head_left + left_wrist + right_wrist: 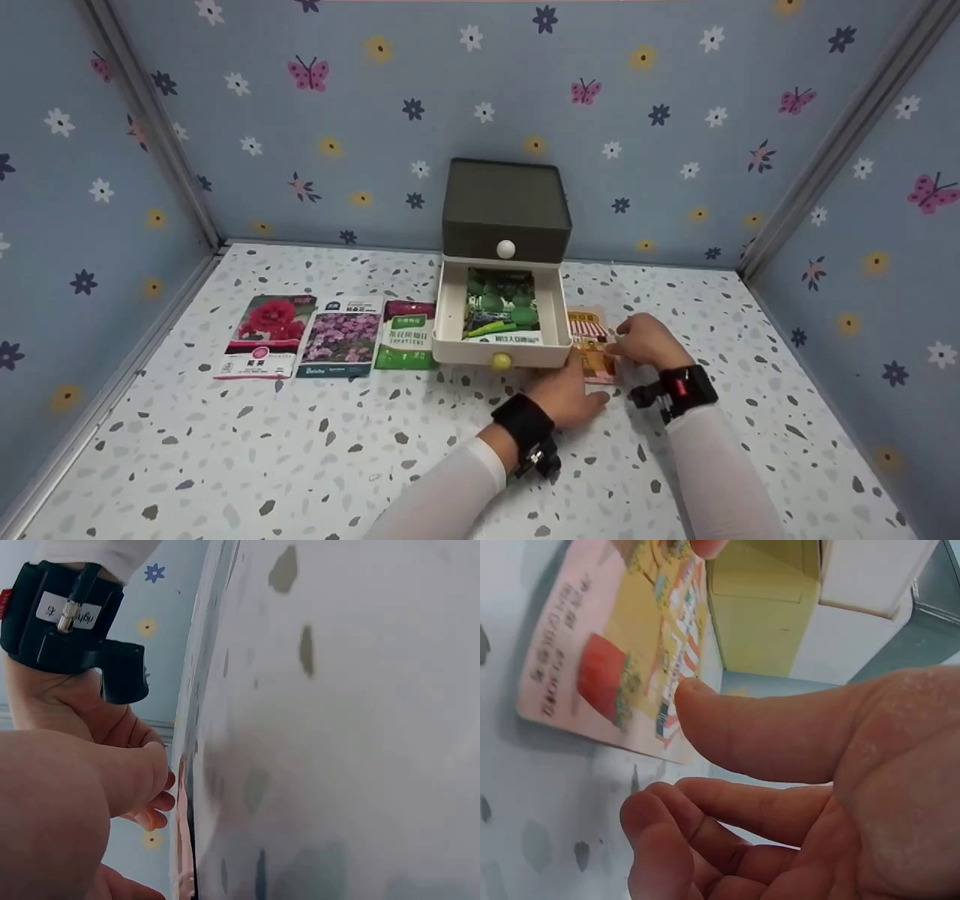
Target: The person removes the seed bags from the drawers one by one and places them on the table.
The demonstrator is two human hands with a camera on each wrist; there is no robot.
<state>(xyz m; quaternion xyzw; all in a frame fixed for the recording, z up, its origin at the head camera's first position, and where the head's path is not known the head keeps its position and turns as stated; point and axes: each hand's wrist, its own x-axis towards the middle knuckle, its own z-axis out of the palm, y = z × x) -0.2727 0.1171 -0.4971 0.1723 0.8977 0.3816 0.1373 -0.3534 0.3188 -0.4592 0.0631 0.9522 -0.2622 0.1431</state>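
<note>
A pink and yellow packet (598, 360) with a red-striped awning printed on it lies to the right of the drawer box. My right hand (651, 341) is at its right edge; in the right wrist view the right thumb (735, 727) overlaps the printed face of the packet (562, 675), while the loosely curled fingers stay apart from it, just past its edge. My left hand (566, 394) reaches to the packet's left side by the drawer's front corner, thumb spread toward the right. One left fingertip (709, 546) shows over the packet in the right wrist view.
A dark-topped drawer box (506, 195) stands against the back wall. Its lower cream drawer (442, 351), with a yellow knob (501, 362), is pulled out and holds a green vegetable packet (502, 304). Left of it lie a red-flower packet (266, 337), a purple-flower packet (341, 337) and an impatiens packet (407, 337).
</note>
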